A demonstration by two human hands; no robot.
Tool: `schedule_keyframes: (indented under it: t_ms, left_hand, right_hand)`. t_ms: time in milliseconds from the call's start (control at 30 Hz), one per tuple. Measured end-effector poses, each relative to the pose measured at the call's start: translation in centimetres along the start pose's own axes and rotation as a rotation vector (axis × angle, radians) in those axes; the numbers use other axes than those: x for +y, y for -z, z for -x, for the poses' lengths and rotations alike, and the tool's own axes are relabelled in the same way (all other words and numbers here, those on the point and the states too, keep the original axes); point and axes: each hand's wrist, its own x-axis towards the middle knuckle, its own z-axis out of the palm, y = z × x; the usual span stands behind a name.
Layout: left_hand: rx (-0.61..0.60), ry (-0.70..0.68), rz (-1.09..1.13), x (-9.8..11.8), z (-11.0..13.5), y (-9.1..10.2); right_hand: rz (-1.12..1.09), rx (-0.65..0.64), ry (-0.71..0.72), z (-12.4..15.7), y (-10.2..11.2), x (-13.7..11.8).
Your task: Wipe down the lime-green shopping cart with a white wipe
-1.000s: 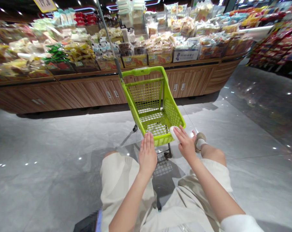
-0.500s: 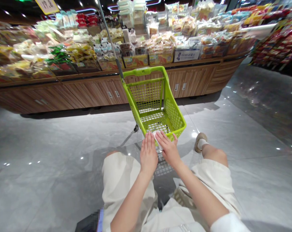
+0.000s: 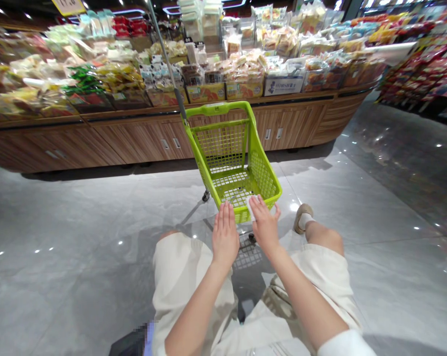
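A lime-green plastic shopping trolley [image 3: 223,148] with mesh walls stands on small wheels just ahead of me. My left hand [image 3: 225,236] rests flat against its near rim, fingers together, gripping nothing. My right hand [image 3: 264,228] is beside it on the same rim, with fingertips over a small white cloth-like item [image 3: 250,208]. What the item is remains hard to tell. The trolley's basket looks bare inside. A thin grey pole [image 3: 164,54] rises from its far left corner.
A wooden display counter [image 3: 164,143] piled with packaged snacks [image 3: 243,66] lies beyond the trolley. Colourful shelves [image 3: 416,69] stand at the right. Polished grey floor tiles [image 3: 78,217] surround me. My cream shorts [image 3: 186,282] and a shoe [image 3: 303,217] are below the hands.
My right hand and the white item have shifted from the rim's right corner toward its middle, next to my left hand. The trolley and left hand have barely moved.
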Motion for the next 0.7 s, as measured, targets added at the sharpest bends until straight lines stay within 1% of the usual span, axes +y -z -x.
schedule_keyframes:
  t_ms: [67, 100, 167, 233, 300, 367, 433, 500, 533, 600, 667, 700]
  left_hand:
    - [-0.004, -0.003, -0.011, -0.2, 0.1, 0.0]
    - [-0.006, -0.003, -0.016, -0.4, 0.1, 0.1]
    - [-0.013, -0.008, -0.016, -0.5, 0.1, 0.2]
    - [-0.027, -0.019, -0.008, -0.7, 0.1, 0.4]
    - [-0.038, -0.030, 0.000, -0.7, 0.1, 0.6]
    - [-0.042, -0.033, 0.007, -0.6, 0.1, 0.7]
    - [-0.036, -0.029, 0.014, -0.4, 0.0, 0.6]
    - [-0.030, -0.027, 0.019, -0.3, 0.0, 0.5]
    - [-0.026, -0.024, 0.020, -0.2, 0.0, 0.4]
    - [-0.013, -0.013, 0.024, 0.0, -0.1, 0.1]
    - [0.003, 0.004, 0.028, 0.2, -0.1, -0.1]
    - [0.009, 0.009, 0.031, 0.2, -0.1, -0.1]
  right_hand:
    - [-0.058, -0.071, 0.086, 0.2, -0.3, -2.4]
    - [-0.079, -0.091, 0.120, 0.3, -0.4, -3.0]
    - [-0.094, -0.111, 0.184, 0.4, -0.3, -3.1]
    - [-0.076, -0.113, 0.238, 0.4, 0.2, -1.6]
    - [-0.038, -0.087, 0.245, 0.4, 0.8, 1.1]
    - [0.007, -0.024, 0.169, 0.2, 1.5, 4.1]
    - [0.049, 0.048, 0.055, -0.1, 2.0, 6.8]
    - [0.091, 0.092, -0.039, -0.4, 2.2, 8.2]
    - [0.105, 0.107, -0.075, -0.5, 2.2, 8.3]
    - [0.105, 0.124, -0.124, -0.7, 1.7, 7.1]
    - [0.058, 0.114, -0.129, -0.5, 1.0, 4.5]
    - [0.024, 0.092, -0.109, -0.4, 0.6, 2.9]
